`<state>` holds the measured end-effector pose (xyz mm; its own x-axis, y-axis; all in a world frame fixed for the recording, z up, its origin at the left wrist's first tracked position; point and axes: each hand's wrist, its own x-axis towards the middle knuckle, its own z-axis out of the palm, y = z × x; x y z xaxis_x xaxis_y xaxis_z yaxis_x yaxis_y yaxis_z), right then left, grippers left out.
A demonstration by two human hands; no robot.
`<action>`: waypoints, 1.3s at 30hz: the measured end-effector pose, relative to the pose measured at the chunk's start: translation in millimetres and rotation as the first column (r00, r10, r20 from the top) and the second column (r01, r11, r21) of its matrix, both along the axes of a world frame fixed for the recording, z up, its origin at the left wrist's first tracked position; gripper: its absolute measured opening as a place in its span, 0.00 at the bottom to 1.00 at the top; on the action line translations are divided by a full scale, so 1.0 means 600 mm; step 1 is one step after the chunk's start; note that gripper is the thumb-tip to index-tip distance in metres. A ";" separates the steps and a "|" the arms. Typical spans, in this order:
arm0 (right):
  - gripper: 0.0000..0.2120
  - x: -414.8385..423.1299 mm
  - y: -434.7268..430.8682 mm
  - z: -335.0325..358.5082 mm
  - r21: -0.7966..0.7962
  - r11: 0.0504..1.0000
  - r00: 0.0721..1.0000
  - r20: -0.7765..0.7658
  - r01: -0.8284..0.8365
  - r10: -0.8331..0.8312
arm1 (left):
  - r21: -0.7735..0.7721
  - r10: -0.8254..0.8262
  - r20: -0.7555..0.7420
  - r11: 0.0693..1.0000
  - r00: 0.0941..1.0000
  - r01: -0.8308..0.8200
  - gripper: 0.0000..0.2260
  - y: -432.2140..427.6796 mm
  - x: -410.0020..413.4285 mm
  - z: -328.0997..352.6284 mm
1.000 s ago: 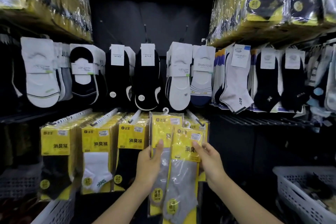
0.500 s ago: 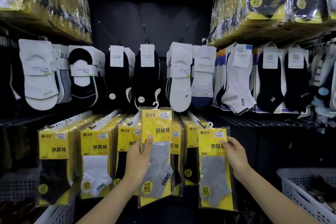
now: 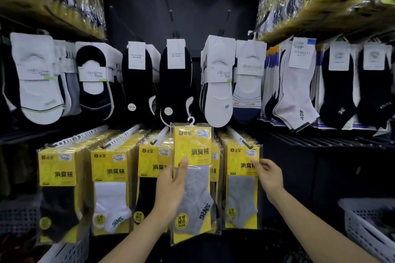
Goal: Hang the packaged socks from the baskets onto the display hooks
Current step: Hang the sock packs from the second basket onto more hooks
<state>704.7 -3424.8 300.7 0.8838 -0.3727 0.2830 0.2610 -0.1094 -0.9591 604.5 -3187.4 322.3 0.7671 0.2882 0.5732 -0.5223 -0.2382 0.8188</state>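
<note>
Left hand (image 3: 171, 190) clamps a grey sock pack (image 3: 193, 183), raised so its hanger clears the centre hook (image 3: 159, 135); right hand (image 3: 269, 175) pinches the hung pack (image 3: 242, 186) on the right hook (image 3: 240, 137), apparently steadying it; basket (image 3: 367, 230) lower right.

A sock pack (image 3: 193, 179) stands before the hooked rows (image 3: 119, 168), baskets (image 3: 367, 226) at right.

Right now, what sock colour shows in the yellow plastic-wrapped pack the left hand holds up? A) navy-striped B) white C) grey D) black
C: the yellow plastic-wrapped pack gripped by the left hand shows a grey ankle sock through its clear front.
</note>
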 end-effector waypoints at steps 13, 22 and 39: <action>0.09 -0.100 0.016 -0.001 0.071 0.981 0.981 -0.060 -0.182 0.187 | -0.030 -0.089 -0.058 0.996 0.994 0.088 0.11 -0.025 -0.034 -0.027; 0.08 -0.193 0.043 0.032 0.129 0.916 0.924 0.021 -0.381 0.381 | 0.029 -0.240 -0.193 0.968 0.951 0.250 0.18 -0.100 -0.063 -0.062; 0.07 -0.098 -0.044 0.054 -0.008 0.999 0.999 0.013 -0.037 0.037 | -0.204 -0.374 -0.304 0.924 0.876 0.324 0.28 -0.224 0.006 -0.020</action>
<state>646.2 -3451.2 333.4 0.8930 -0.3377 0.2975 0.2774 -0.1074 -0.9547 608.0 -3321.5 310.4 0.9701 0.0255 0.2415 -0.2424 0.0414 0.9693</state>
